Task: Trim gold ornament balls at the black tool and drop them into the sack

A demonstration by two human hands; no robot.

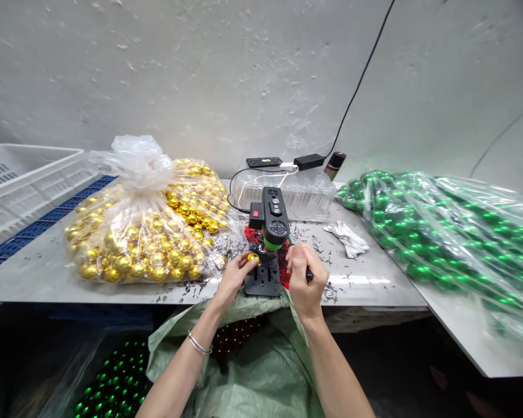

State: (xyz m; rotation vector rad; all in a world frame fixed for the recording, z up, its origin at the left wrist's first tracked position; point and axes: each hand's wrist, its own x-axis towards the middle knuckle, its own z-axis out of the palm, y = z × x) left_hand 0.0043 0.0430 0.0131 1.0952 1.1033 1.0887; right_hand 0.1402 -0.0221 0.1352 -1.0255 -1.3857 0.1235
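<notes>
My left hand pinches a small shiny gold ball between thumb and fingers, at the left of a small black bench machine with a green band. My right hand is wrapped around a black lever handle on the machine's right side. Below the machine's head lies its slotted black base plate. Red material shows on the table beside the base. An open green woven sack hangs at the table edge under my forearms, with dark contents and gold dots inside.
Clear bags of gold balls stand left; bags of green balls lie right. Behind the machine are a clear plastic box, a power adapter and a spray can. White gloves and black scraps lie on the table.
</notes>
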